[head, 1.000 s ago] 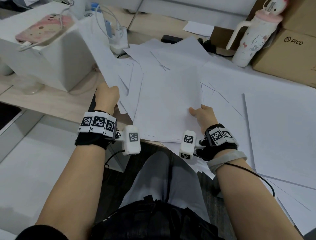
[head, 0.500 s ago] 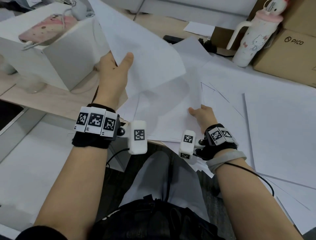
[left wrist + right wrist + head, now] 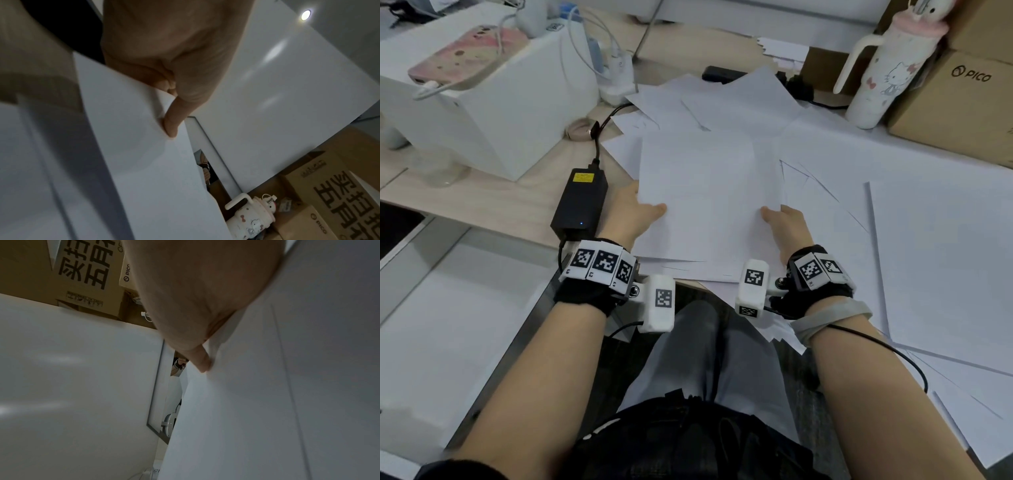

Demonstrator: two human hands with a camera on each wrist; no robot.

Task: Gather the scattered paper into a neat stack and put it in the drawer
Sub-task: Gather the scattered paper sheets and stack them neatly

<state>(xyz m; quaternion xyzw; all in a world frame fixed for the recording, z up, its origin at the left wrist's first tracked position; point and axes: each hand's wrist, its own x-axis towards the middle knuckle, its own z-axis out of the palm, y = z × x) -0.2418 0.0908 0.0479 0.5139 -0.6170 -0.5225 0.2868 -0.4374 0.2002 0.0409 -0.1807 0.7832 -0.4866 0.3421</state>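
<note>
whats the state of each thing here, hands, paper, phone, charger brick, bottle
left hand: holds the paper stack's left edge, thumb on top
right hand: holds its right edge, thumb on top
paper stack: partly gathered, edges uneven
loose sheets: scattered over the desk
phone: face down, cable plugged in
power adapter: blue light on
Hello Kitty bottle: upright, lid on

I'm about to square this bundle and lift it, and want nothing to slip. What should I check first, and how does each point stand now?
1. Left hand pinches the white paper bundle, thumb on top: ok.
2. Right hand pinches its right edge: ok.
3. Bundle edges aligned: not ok, lower sheets poke out near the desk edge.
4. Loose white sheets gathered: not ok, many still lie around.
5. Black power adapter clear of the bundle: ok.
6. Drawer open: cannot tell.
</note>
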